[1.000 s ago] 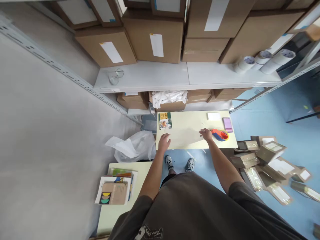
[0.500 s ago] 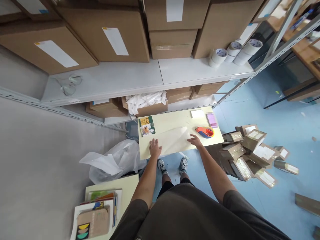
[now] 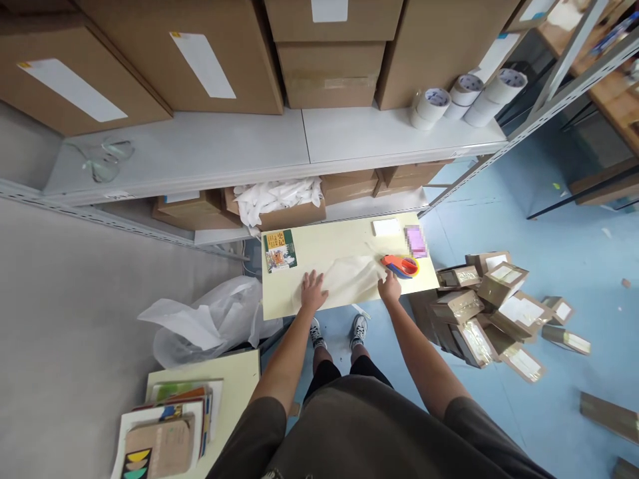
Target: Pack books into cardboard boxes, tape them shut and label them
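Observation:
My left hand lies flat with its fingers spread on the left part of a thin, translucent white sheet, which looks like plastic film. The sheet is rumpled and rests on a pale yellow table. At its right end, my right hand has its fingers closed on the edge; the fingertips are partly hidden. Just beyond that hand is an orange and blue tape dispenser. A book with a green and yellow cover lies at the table's left end, apart from the left hand.
A white pad and a purple item lie at the back right. Behind stands a shelf with cartons and tape rolls. Small boxes are piled on the right floor; a plastic bag and stacked books are left.
My right hand has gone from spread fingers to a closed grip on the sheet's right end, and the sheet has become more rumpled. The left hand stays flat. The camera view has shifted slightly.

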A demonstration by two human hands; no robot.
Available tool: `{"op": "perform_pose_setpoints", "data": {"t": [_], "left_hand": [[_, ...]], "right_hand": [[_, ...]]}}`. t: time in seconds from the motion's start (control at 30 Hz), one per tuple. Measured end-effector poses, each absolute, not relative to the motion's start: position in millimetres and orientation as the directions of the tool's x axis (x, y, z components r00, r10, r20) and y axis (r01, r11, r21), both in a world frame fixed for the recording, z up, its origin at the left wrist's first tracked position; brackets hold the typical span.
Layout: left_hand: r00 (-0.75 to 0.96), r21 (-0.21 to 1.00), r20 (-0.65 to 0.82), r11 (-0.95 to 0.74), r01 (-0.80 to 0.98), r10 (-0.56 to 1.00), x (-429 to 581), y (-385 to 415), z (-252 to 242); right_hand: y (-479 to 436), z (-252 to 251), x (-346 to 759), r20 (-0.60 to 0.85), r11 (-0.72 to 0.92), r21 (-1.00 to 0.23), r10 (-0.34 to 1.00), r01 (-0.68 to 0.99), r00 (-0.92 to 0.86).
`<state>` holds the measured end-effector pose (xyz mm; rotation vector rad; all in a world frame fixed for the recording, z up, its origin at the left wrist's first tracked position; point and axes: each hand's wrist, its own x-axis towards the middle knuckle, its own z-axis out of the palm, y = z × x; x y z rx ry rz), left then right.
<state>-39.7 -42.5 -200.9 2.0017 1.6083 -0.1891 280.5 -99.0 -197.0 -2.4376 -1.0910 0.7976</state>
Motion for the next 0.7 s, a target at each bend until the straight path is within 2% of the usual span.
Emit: {"op": "perform_pose_setpoints", "data": {"t": [0.03, 0.1, 0.2, 0.33, 0.47, 0.6, 0.7], "left_hand": [[0.288, 0.342, -0.437, -0.138, 0.929, 0.852, -36, -39, -201], [0.305, 0.357, -0.421, -0.153, 0.922, 0.855, -32, -31, -201], [0.264, 0.358, -0.377, -0.123, 0.926, 0.888, -37, -25, -203], [0.205, 0.341, -0.409, -0.06, 0.938, 0.889, -58, -28, -208], [0.208, 0.321, -0.471, -0.053, 0.945, 0.857, -70, -29, -212], [0.223, 0.35, -0.463, -0.054, 0.935, 0.858, -68, -28, -206], [0.235, 0.395, -0.38, -0.073, 0.916, 0.895, -78, -28, -199]], "right_hand": [[-99, -195, 277, -0.294, -0.556, -0.506, 0.83, 0.659, 0.475], [-96, -193, 264, -0.277, -0.369, -0.509, 0.925, 0.778, 0.258], [-82, -197, 238, -0.369, -0.194, -0.493, 0.929, 0.848, -0.002], [-65, -210, 214, -0.518, -0.232, -0.362, 0.855, 0.903, 0.012], [-62, -217, 213, -0.56, -0.25, -0.298, 0.827, 0.922, 0.043], [-64, -210, 206, -0.544, -0.237, -0.268, 0.837, 0.934, 0.057], [-56, -198, 177, -0.462, -0.182, -0.348, 0.887, 0.92, 0.001]]}}
